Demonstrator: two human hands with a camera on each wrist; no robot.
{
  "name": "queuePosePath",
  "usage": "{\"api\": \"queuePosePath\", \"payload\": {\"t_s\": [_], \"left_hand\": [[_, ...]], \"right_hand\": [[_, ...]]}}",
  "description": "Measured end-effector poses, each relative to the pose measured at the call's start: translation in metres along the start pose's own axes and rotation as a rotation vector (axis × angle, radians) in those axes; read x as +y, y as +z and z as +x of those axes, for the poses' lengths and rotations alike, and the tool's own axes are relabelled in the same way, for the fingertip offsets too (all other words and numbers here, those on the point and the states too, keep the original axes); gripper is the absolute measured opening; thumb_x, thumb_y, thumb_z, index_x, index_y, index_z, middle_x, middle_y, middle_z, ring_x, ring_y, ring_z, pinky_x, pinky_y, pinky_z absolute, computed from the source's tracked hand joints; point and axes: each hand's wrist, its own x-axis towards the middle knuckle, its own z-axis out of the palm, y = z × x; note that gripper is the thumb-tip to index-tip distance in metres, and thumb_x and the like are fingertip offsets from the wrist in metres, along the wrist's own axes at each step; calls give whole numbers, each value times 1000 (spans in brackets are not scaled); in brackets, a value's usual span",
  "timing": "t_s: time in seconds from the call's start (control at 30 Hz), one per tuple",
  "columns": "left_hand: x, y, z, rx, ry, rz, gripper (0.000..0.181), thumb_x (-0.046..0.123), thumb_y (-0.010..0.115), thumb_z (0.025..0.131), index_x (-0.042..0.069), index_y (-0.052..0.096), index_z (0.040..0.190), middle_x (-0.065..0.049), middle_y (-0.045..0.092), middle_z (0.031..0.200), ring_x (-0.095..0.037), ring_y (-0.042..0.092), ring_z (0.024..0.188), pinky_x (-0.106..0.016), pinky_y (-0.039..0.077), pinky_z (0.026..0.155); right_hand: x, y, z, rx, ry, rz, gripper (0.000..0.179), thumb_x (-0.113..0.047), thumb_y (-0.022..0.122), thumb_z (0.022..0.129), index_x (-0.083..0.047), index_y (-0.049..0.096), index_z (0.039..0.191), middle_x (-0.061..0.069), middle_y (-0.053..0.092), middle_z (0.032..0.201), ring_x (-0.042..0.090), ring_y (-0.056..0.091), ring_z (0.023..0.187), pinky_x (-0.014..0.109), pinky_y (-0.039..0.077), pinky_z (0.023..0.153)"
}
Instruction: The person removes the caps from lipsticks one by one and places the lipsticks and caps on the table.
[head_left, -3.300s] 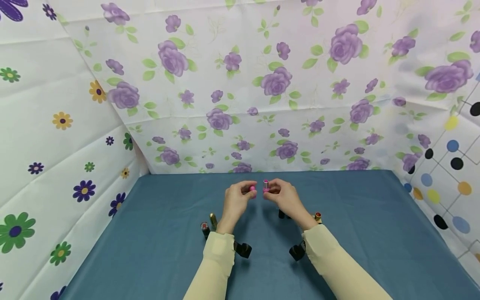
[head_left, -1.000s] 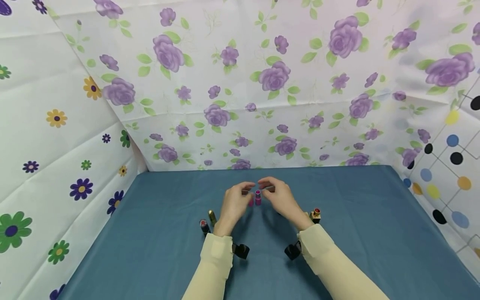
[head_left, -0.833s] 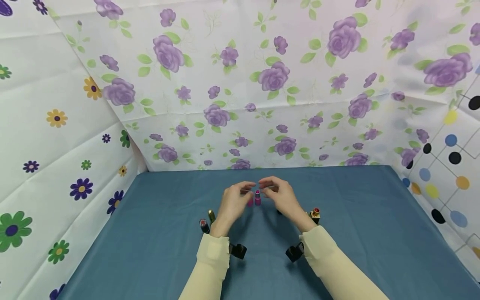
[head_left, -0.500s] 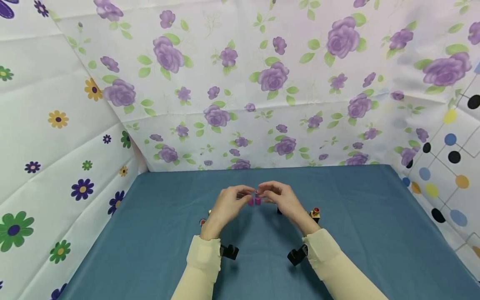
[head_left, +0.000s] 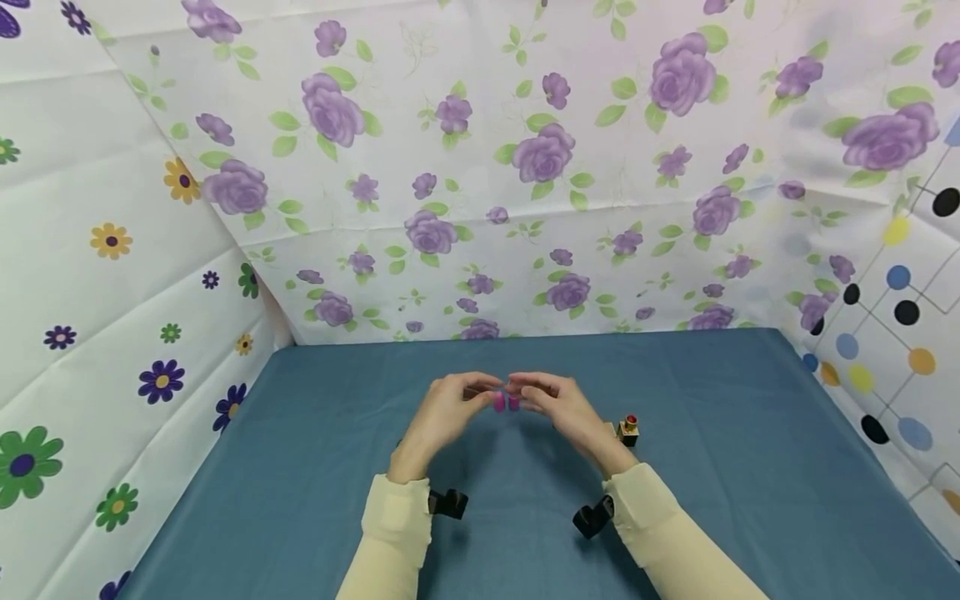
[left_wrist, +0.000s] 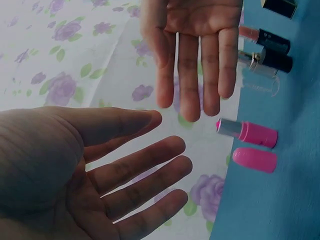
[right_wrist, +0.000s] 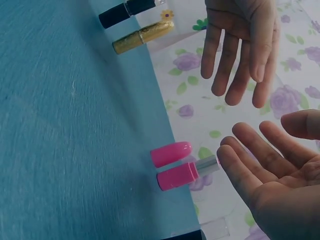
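Observation:
An uncapped pink lipstick (left_wrist: 258,135) with a silver collar stands upright on the blue cloth. Its pink cap (left_wrist: 256,160) stands just beside it, also upright. My left hand (head_left: 446,408) hovers over the cap side with nothing in it, fingers extended. My right hand (head_left: 558,406), likewise holding nothing, faces it from the lipstick side. In the head view the fingertips of both hands nearly meet above the two pieces and hide the lipstick's upper part. In the right wrist view the lipstick's silver collar overlaps the right fingertips.
On the right stands a black-and-gold lipstick (head_left: 628,431) with a red tip. Farther along that side are a black lipstick (left_wrist: 273,41) and one with a clear part (left_wrist: 276,59). A gold tube (right_wrist: 142,37) and a black one (right_wrist: 127,12) stand left, mostly behind the left arm.
Earlier the left hand held the pink cap and the right hand the lipstick; both now stand on the cloth, released. The left forearm has swung leftward, and the fingers of both hands reach over the pieces.

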Motion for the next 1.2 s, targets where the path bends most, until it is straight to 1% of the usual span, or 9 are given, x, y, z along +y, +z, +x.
{"api": "queuePosePath", "payload": {"t_s": [0.2,0.3,0.5,0.67,0.73,0.8,0.97,1.07,1.2], "left_hand": [[-8,-12,-7,42,-38,20,25,17,66,105,15,75,128,-6,75,119,-27,71,109,-51,57,93],[-13,-18,-9,39,-58,26,26,17,66,104,13,74,129,-6,74,121,-27,70,110,-51,56,95],[-22,-29,-12,-8,-110,27,29,17,68,103,9,73,131,-10,72,126,-30,68,114,-52,55,96],[-33,-41,-17,-57,-161,52,31,18,68,103,8,72,133,-15,70,128,-34,66,118,-51,55,95],[-37,-46,-20,-74,-181,61,31,17,68,103,9,72,132,-16,70,129,-35,65,119,-51,55,94],[-42,-50,-22,-100,-187,67,30,17,69,103,7,73,131,-17,70,128,-36,66,119,-52,55,95],[-48,-52,-23,-148,-202,76,31,17,72,100,7,74,130,-17,70,127,-35,67,116,-52,56,95],[-50,-51,-23,-149,-216,79,32,14,74,99,6,74,130,-18,70,128,-35,66,116,-52,56,94],[-50,-51,-24,-153,-239,82,33,10,75,97,6,73,130,-16,70,127,-35,65,116,-52,56,93]], "right_hand": [[0,7,2,-34,-10,36,43,-21,53,112,1,54,149,22,60,143,39,55,136,53,43,114],[3,11,3,-71,-5,18,45,-22,53,112,0,52,151,22,59,145,39,55,136,51,43,114],[12,16,2,-185,37,-44,53,-28,54,112,-2,44,157,19,53,152,36,48,143,47,40,117],[17,23,3,-217,60,-59,57,-32,55,111,-5,42,159,17,51,155,36,47,144,48,39,118],[19,27,3,-228,65,-84,57,-34,55,110,-7,43,159,15,52,155,34,48,144,49,38,119],[19,31,3,-243,70,-112,57,-34,55,110,-9,43,160,13,52,155,32,47,145,51,38,119],[22,39,3,-295,83,-159,60,-36,55,110,-9,39,161,10,45,161,31,39,150,53,34,120],[25,43,4,-314,89,-166,62,-37,55,110,-9,37,162,9,42,163,30,36,152,53,32,121],[27,47,7,-322,90,-163,61,-36,54,111,-8,36,162,11,42,163,30,36,152,53,33,121]]}}
